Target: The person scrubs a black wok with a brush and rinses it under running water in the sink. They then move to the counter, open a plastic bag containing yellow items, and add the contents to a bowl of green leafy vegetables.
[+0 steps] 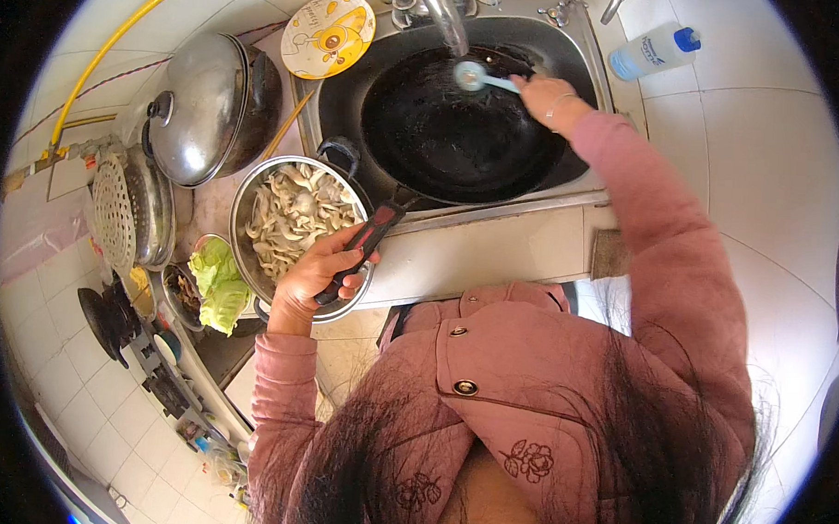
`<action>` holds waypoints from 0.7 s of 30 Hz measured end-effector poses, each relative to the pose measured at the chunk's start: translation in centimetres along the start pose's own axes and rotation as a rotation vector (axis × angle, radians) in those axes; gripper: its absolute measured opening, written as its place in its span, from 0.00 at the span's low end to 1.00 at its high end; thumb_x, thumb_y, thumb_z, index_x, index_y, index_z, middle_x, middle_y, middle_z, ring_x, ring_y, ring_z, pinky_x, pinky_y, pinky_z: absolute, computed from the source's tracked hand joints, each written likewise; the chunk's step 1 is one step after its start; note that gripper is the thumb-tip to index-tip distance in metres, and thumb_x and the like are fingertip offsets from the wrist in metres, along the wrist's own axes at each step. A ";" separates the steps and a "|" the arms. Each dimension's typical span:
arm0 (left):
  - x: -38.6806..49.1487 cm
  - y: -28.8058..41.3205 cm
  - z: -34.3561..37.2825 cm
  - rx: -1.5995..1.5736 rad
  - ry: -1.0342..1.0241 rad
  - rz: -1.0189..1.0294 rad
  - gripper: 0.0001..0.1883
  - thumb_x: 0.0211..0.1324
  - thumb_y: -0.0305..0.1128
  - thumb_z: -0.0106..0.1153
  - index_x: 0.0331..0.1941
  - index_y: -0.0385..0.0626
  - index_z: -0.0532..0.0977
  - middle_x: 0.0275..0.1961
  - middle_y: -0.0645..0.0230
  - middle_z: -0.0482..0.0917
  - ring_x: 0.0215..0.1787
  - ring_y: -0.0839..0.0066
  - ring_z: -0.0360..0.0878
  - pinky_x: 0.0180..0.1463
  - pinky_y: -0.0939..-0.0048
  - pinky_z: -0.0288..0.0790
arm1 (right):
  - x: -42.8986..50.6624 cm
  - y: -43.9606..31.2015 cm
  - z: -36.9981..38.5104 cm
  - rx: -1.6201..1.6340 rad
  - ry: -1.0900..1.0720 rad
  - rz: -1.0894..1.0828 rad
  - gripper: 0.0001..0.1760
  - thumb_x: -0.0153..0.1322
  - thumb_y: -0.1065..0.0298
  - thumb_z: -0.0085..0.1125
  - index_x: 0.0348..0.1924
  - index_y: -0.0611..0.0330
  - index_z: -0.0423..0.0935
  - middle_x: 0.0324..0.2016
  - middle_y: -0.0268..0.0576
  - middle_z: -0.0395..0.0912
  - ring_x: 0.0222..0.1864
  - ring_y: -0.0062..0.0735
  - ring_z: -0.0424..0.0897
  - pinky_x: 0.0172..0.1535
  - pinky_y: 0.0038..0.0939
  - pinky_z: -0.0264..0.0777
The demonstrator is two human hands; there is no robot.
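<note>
A black wok (458, 135) sits in the metal sink (340, 110) beneath the faucet (442, 20). Its black and red handle (375, 236) is in the grip of my left hand (322, 265), which is over the near edge of a steel pot (243, 256) of torn mushrooms (300, 213). At the wok's far right side, my right hand (546, 100) holds a pale blue dish brush (478, 78) by its handle. The brush head is under the faucet, over the wok's inner wall; whether it touches the metal cannot be told.
Left of the sink stand a lidded pan (196, 115), a perforated steamer plate (113, 213) and lettuce leaves (219, 283). A patterned plate (328, 37) leans at the sink's back left corner, near wooden chopsticks (289, 124). A blue-capped bottle (652, 55) is at the right.
</note>
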State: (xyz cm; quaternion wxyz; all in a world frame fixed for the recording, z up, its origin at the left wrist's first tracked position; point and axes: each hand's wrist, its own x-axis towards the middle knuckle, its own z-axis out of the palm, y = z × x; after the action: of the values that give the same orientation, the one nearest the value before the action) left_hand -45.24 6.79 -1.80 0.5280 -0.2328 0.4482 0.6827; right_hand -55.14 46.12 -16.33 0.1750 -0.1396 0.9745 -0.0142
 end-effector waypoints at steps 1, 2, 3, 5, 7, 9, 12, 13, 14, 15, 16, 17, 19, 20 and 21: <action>0.0 -0.1 -0.1 -0.002 -0.002 -0.008 0.28 0.61 0.23 0.47 0.65 0.38 0.56 0.40 0.63 0.74 0.21 0.83 0.65 0.19 0.84 0.63 | -1.3 0.9 -1.3 -0.026 -0.084 0.117 0.20 0.67 0.68 0.48 0.52 0.61 0.71 0.30 0.55 0.79 0.35 0.50 0.81 0.37 0.45 0.75; 0.2 -0.1 -0.2 -0.035 -0.032 -0.004 0.28 0.61 0.23 0.47 0.65 0.37 0.56 0.40 0.62 0.75 0.21 0.83 0.65 0.19 0.84 0.63 | -3.0 1.5 -2.7 -0.040 -0.217 0.016 0.17 0.66 0.69 0.50 0.48 0.61 0.74 0.29 0.55 0.79 0.34 0.49 0.81 0.37 0.43 0.75; 0.2 -0.1 -0.2 -0.039 -0.040 0.012 0.28 0.61 0.23 0.47 0.65 0.37 0.56 0.40 0.62 0.75 0.21 0.83 0.66 0.19 0.84 0.63 | -4.5 1.9 -4.2 -0.101 -0.468 0.007 0.15 0.65 0.69 0.53 0.44 0.61 0.76 0.27 0.54 0.79 0.33 0.49 0.81 0.36 0.42 0.75; 0.3 -0.2 -0.3 -0.008 -0.053 0.036 0.28 0.60 0.23 0.47 0.65 0.36 0.56 0.39 0.61 0.75 0.21 0.83 0.66 0.19 0.84 0.62 | -6.3 2.5 -6.5 0.141 -0.834 -0.208 0.11 0.63 0.69 0.56 0.38 0.60 0.79 0.25 0.56 0.79 0.32 0.50 0.81 0.36 0.40 0.75; 0.4 -0.2 -0.2 -0.005 -0.029 0.018 0.28 0.60 0.22 0.47 0.65 0.36 0.56 0.39 0.61 0.75 0.21 0.84 0.66 0.19 0.84 0.62 | -6.0 2.6 -7.2 0.207 -0.811 0.016 0.12 0.62 0.70 0.54 0.38 0.58 0.79 0.26 0.53 0.80 0.30 0.49 0.81 0.36 0.41 0.75; 0.3 -0.1 0.0 -0.001 -0.024 0.015 0.28 0.60 0.22 0.47 0.65 0.36 0.56 0.39 0.61 0.75 0.20 0.84 0.66 0.18 0.84 0.62 | -3.3 2.7 -6.1 -0.175 -0.588 -0.116 0.15 0.62 0.74 0.52 0.41 0.56 0.81 0.28 0.51 0.81 0.28 0.47 0.81 0.34 0.40 0.76; 0.3 0.0 0.2 0.008 -0.011 0.018 0.28 0.60 0.22 0.47 0.65 0.35 0.56 0.39 0.61 0.75 0.20 0.84 0.66 0.18 0.84 0.62 | 1.9 3.0 -2.3 -0.132 -0.105 -0.044 0.22 0.67 0.73 0.49 0.54 0.46 0.74 0.37 0.50 0.79 0.38 0.47 0.81 0.39 0.42 0.75; 0.3 0.0 0.2 0.014 -0.003 0.016 0.28 0.59 0.22 0.47 0.64 0.35 0.56 0.39 0.61 0.75 0.20 0.84 0.66 0.18 0.84 0.63 | 3.0 3.0 -1.8 -0.164 0.029 -0.207 0.24 0.69 0.73 0.46 0.58 0.44 0.70 0.35 0.50 0.77 0.36 0.48 0.80 0.38 0.42 0.75; 0.3 0.0 0.2 -0.001 -0.011 0.020 0.28 0.59 0.22 0.47 0.64 0.35 0.56 0.39 0.61 0.75 0.20 0.84 0.66 0.18 0.84 0.63 | 3.6 3.0 -1.4 -0.168 0.142 -0.285 0.25 0.70 0.74 0.44 0.59 0.43 0.69 0.34 0.49 0.76 0.36 0.47 0.80 0.39 0.42 0.74; 0.3 0.0 0.3 0.016 0.008 0.014 0.28 0.60 0.22 0.47 0.64 0.35 0.56 0.39 0.61 0.75 0.20 0.84 0.66 0.18 0.84 0.63 | 3.6 2.9 -1.7 -0.182 0.173 -0.285 0.24 0.70 0.75 0.43 0.59 0.46 0.69 0.35 0.49 0.77 0.38 0.46 0.80 0.40 0.40 0.75; 0.3 0.0 0.3 0.007 0.010 0.016 0.27 0.60 0.22 0.47 0.64 0.35 0.57 0.39 0.61 0.75 0.20 0.84 0.66 0.18 0.85 0.63 | 3.0 2.7 -2.4 -0.251 0.107 -0.221 0.22 0.70 0.74 0.43 0.56 0.49 0.71 0.35 0.50 0.78 0.39 0.46 0.80 0.40 0.40 0.75; 0.3 -0.1 0.3 -0.015 0.014 0.017 0.27 0.60 0.22 0.47 0.64 0.35 0.57 0.39 0.61 0.75 0.20 0.84 0.66 0.18 0.85 0.63 | 2.0 2.5 -3.6 -0.341 0.099 -0.148 0.20 0.70 0.73 0.44 0.54 0.52 0.73 0.35 0.50 0.79 0.39 0.47 0.80 0.39 0.40 0.76; 0.4 0.0 0.3 -0.005 -0.007 0.030 0.27 0.60 0.23 0.46 0.64 0.34 0.57 0.39 0.60 0.75 0.20 0.84 0.67 0.18 0.85 0.63 | -1.2 2.6 -6.9 -0.241 -0.231 -0.040 0.14 0.65 0.72 0.50 0.42 0.58 0.80 0.32 0.52 0.80 0.38 0.49 0.80 0.39 0.41 0.76; 0.4 0.0 0.3 0.007 -0.008 0.031 0.27 0.60 0.23 0.46 0.64 0.34 0.57 0.39 0.60 0.75 0.20 0.84 0.67 0.18 0.85 0.64 | -2.8 2.5 -8.4 -0.304 -0.321 0.007 0.12 0.62 0.72 0.53 0.38 0.58 0.82 0.27 0.52 0.80 0.34 0.52 0.81 0.37 0.43 0.75; 0.5 0.1 0.3 0.004 -0.020 0.038 0.27 0.60 0.22 0.46 0.64 0.34 0.57 0.40 0.60 0.75 0.20 0.84 0.67 0.18 0.85 0.64 | -3.9 2.6 -9.7 -0.250 -0.453 0.042 0.09 0.61 0.71 0.53 0.31 0.58 0.82 0.28 0.52 0.81 0.35 0.52 0.81 0.37 0.42 0.75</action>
State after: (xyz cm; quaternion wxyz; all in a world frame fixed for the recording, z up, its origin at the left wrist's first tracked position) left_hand -45.43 7.32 -2.00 0.5198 -0.2166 0.4486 0.6940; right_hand -55.62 49.52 -6.14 0.3704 -0.1393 0.9074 0.1415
